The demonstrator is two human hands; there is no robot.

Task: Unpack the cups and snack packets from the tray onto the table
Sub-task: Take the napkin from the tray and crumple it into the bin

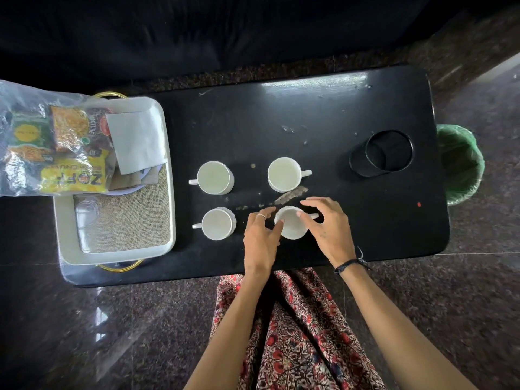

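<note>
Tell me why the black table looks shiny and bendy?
Head view: light glares off the far edge of the glossy black table; the wide-angle lens bows the table's straight edges; the clear plastic bag of snack packets glints too, blurring its labels.

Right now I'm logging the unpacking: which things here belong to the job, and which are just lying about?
Job: four white cups; snack packets in a clear bag; white tray.
Lying about: black mesh holder; green bin; crumbs.

Four white cups (215, 177) upright on table (309, 114); packets (56, 147) on tray (118, 254).
</note>
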